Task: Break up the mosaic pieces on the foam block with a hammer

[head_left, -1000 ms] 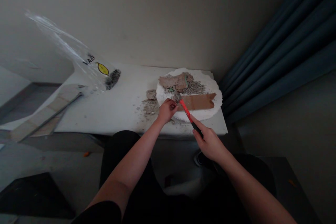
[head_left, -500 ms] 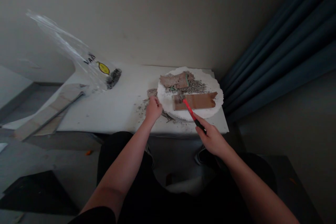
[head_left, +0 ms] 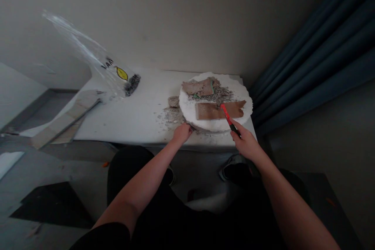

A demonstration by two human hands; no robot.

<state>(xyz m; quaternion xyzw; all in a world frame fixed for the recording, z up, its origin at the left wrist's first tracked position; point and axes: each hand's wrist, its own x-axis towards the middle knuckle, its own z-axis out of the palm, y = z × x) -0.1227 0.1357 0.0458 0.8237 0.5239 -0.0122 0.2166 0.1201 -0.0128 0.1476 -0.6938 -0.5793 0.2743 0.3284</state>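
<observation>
My right hand (head_left: pixel 245 140) is wrapped round the red and black handle of a hammer (head_left: pixel 227 114). Its grey head is over a flat brown strip (head_left: pixel 205 111) with a notched right end; whether the two touch I cannot tell. That strip lies on a white round slab (head_left: pixel 216 125) with a ragged rim. Behind it are a cracked brownish piece (head_left: pixel 199 87) with green on its edge and a heap of grey crumbs (head_left: pixel 224 93). My left hand (head_left: pixel 182 133) is closed at the slab's front left edge; its fingertips are partly hidden, and what they hold is unclear.
Grey debris (head_left: pixel 173 114) is scattered on the white table (head_left: pixel 137 119) left of the slab. A clear plastic bag (head_left: pixel 109 72) with dark bits inside stands further left, near long flat pieces (head_left: pixel 63 119). A blue curtain (head_left: pixel 316 54) hangs at the right.
My left hand has come down and right, from beside the debris to the slab's front edge. The hammer has shifted right along the brown strip. The whole view has moved slightly.
</observation>
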